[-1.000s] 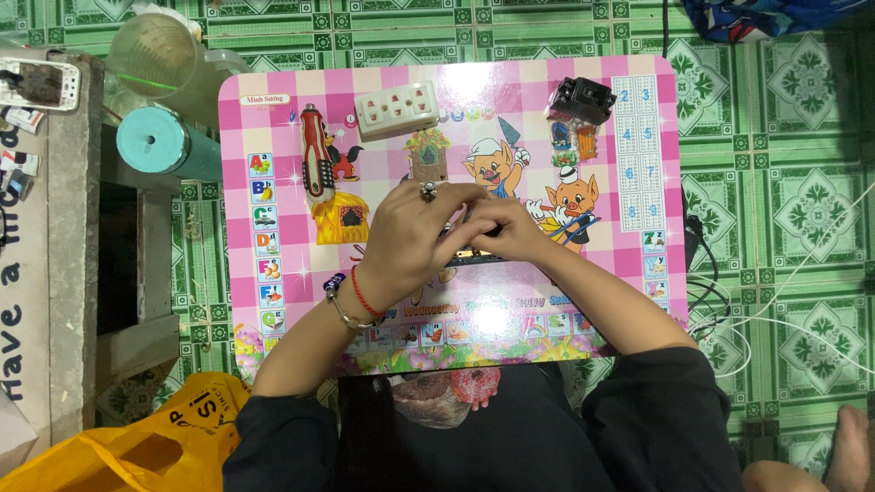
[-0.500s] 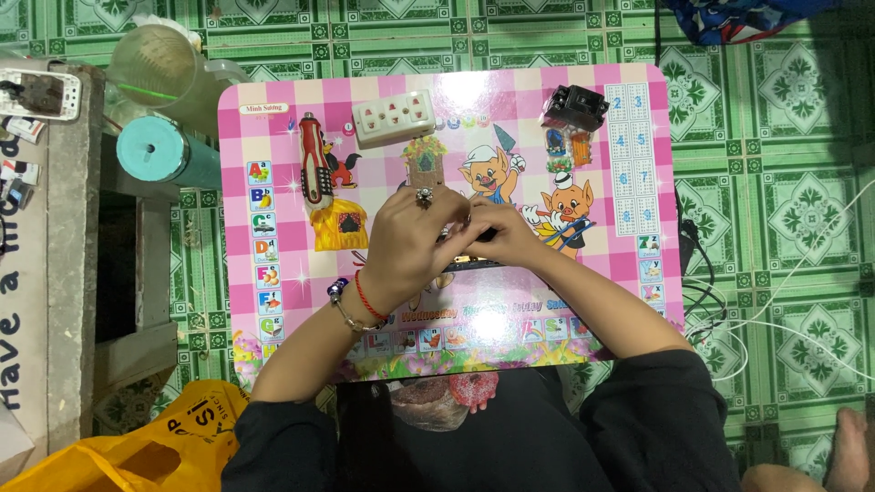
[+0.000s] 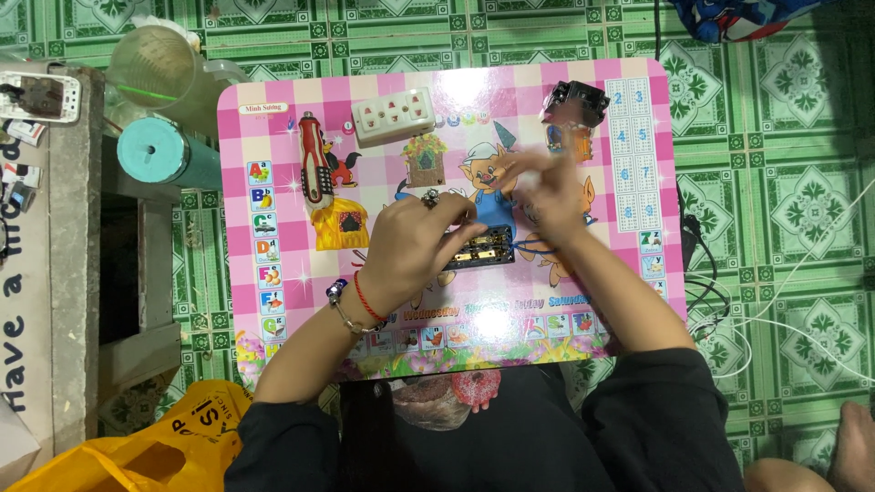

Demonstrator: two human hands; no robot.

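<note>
My left hand [image 3: 410, 241], with a ring and bracelets, presses down on a small black socket part with brass contacts [image 3: 480, 248] in the middle of the pink cartoon-printed table [image 3: 273, 100]. A thin blue wire [image 3: 533, 246] runs from that part to the right. My right hand [image 3: 547, 187] is blurred, lifted off the part, with its fingers apart and nothing in them. It hovers below a black plastic housing [image 3: 574, 100] at the table's far right. A white socket strip [image 3: 394, 117] and a red-and-black screwdriver [image 3: 314, 169] lie at the far left.
A teal cylinder [image 3: 159, 150] and a clear plastic jug [image 3: 155, 64] stand left of the table, beside a wooden bench [image 3: 73, 228]. A yellow bag [image 3: 155, 446] lies near my left knee. White and black cables [image 3: 775, 310] trail over the green tiled floor on the right.
My right hand has let go of the black socket part and moved up and right, toward the black housing. My left hand stays on the part.
</note>
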